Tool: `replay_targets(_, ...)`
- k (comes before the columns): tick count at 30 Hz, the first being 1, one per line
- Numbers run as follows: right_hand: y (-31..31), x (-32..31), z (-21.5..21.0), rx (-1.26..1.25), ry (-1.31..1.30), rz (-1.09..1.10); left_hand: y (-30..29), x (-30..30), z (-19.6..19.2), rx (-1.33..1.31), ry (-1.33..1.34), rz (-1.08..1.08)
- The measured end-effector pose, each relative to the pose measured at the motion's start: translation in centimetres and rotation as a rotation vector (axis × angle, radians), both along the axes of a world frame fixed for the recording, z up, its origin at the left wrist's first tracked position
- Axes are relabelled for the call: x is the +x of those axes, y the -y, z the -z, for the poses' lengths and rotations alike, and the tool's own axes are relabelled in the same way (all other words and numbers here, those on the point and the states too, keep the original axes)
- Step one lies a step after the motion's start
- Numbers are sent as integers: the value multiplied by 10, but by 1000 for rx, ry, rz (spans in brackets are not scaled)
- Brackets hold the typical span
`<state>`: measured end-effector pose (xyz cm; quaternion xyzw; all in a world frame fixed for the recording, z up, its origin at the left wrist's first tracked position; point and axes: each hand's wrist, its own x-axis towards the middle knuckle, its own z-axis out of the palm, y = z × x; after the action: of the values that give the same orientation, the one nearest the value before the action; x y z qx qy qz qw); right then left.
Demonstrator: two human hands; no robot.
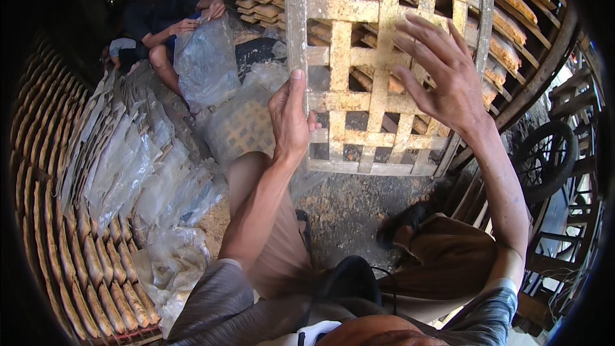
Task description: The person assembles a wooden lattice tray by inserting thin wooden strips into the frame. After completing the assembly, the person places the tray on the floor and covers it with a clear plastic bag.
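A woven lattice tray (339, 54) with a wooden frame stands tilted up in front of me. Its broad slats carry a yellowish residue, and dark gaps show between them. My left hand (291, 112) grips the tray's left edge, thumb along the frame and fingertips showing behind it. My right hand (442, 67) is over the tray's right half, fingers spread and slightly blurred, holding nothing. Whether its fingers touch the slats I cannot tell. Through the gaps, stacked layers of flat brownish pieces (506, 22) show on a rack behind.
Plastic sheets (134, 166) are heaped at the left beside rows of similar pieces (106, 282). A seated co-worker (163, 25) holds a clear plastic sheet (205, 57) at the far left. A wheel (544, 160) stands at the right past a wooden post (544, 64). Rough, stained floor (346, 211) lies below.
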<state>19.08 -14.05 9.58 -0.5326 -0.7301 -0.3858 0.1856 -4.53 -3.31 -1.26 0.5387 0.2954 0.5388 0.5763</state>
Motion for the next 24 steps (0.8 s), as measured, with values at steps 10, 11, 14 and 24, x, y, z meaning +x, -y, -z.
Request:
replay_targets(10, -21, -18, 23, -116, -15, -129, -9, 0, 6, 15, 15, -150)
replay_targets(11, -21, -14, 29, -116, 54, -106, -17, -10, 9, -9, -14, -107)
replay_targets(14, -3, 11, 37, -253, 12, -239, -20, -16, -1, -1, 20, -110)
replay_targets(24, 2, 47, 29, -200, -992, -53, -36, -29, 2, -98, 159, -132)
